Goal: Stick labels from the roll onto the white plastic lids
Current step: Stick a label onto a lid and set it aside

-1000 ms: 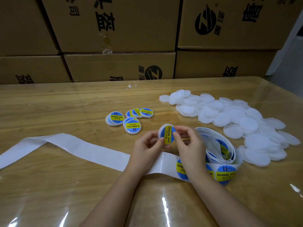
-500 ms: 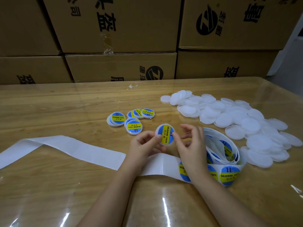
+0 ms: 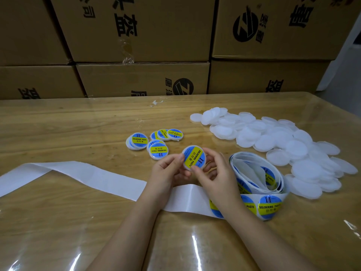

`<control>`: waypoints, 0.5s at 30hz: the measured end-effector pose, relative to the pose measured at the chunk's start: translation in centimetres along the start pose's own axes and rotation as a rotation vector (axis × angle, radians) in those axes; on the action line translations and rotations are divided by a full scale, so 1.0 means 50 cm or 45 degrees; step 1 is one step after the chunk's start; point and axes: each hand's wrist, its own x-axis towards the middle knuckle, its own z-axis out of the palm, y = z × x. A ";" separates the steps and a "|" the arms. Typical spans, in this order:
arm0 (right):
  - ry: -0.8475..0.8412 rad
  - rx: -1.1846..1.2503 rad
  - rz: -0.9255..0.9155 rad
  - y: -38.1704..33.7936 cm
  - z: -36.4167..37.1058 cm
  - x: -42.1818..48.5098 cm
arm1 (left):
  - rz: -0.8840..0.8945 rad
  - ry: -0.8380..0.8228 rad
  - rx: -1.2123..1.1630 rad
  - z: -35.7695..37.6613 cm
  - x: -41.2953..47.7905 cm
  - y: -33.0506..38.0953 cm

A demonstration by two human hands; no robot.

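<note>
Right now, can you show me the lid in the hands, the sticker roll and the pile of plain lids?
Labelled lid (image 3: 194, 157), head view, middle of its blue-and-yellow label.
Label roll (image 3: 254, 169), head view, white coiled backing.
Pile of plain white lids (image 3: 273, 137), head view, a lid mid-pile.

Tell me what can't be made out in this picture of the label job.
Head view only.
Held lid: underside hidden; left hand and right hand grip it.
Backing strip: end cut off by the left edge.
Labelled lids: they overlap, count unclear.
Label roll: right forearm covers one label.
</note>
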 end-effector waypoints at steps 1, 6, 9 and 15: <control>0.001 0.012 -0.009 -0.002 0.000 0.000 | 0.006 0.001 -0.005 0.000 0.000 0.000; -0.006 0.129 -0.013 -0.012 -0.002 -0.001 | 0.011 0.026 -0.058 -0.004 0.004 -0.001; -0.009 0.218 0.050 -0.013 -0.004 -0.002 | -0.006 0.034 -0.052 -0.006 0.006 -0.003; 0.024 0.305 0.159 -0.013 -0.004 -0.003 | -0.036 -0.033 -0.151 -0.005 0.005 -0.005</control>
